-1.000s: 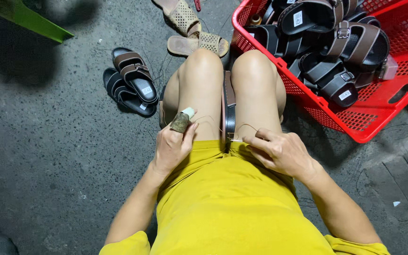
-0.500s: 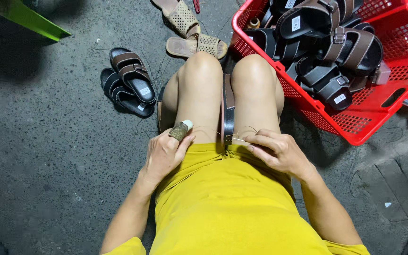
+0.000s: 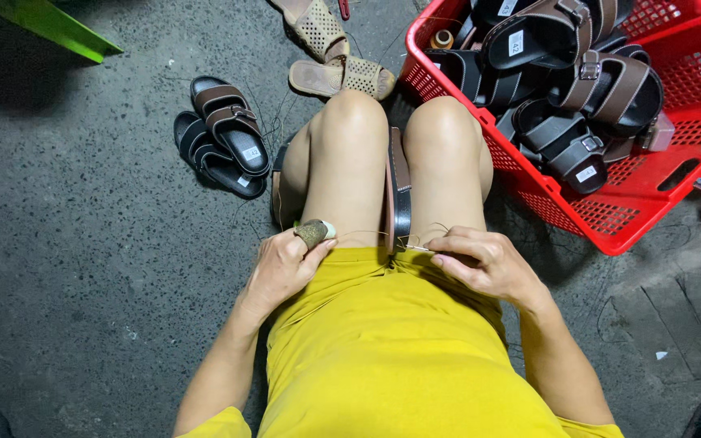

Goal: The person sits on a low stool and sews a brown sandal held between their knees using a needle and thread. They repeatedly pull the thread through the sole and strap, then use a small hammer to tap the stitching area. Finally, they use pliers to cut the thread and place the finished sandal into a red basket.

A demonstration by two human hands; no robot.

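A dark brown sandal [image 3: 400, 191] is clamped on edge between my knees. My right hand [image 3: 480, 264] pinches a thin needle [image 3: 417, 248] at the sandal's near end, and a fine thread [image 3: 363, 234] runs from there toward my left hand. My left hand [image 3: 284, 268] rests on my left thigh, its fingers curled around the thread, and one finger wears a brownish thimble-like cap [image 3: 315, 233]. I am sitting in yellow clothes on a dark concrete floor.
A red plastic basket [image 3: 675, 182] full of dark brown sandals stands at the upper right. A pair of black-and-brown sandals [image 3: 225, 134] lies on the floor to the left. Two beige perforated shoes [image 3: 338, 77] lie beyond my knees. A green edge [image 3: 46, 24] shows at the upper left.
My left hand has slid slightly down and left along my thigh, drawing the thread out. My right hand stays at the sandal's near end with the needle.
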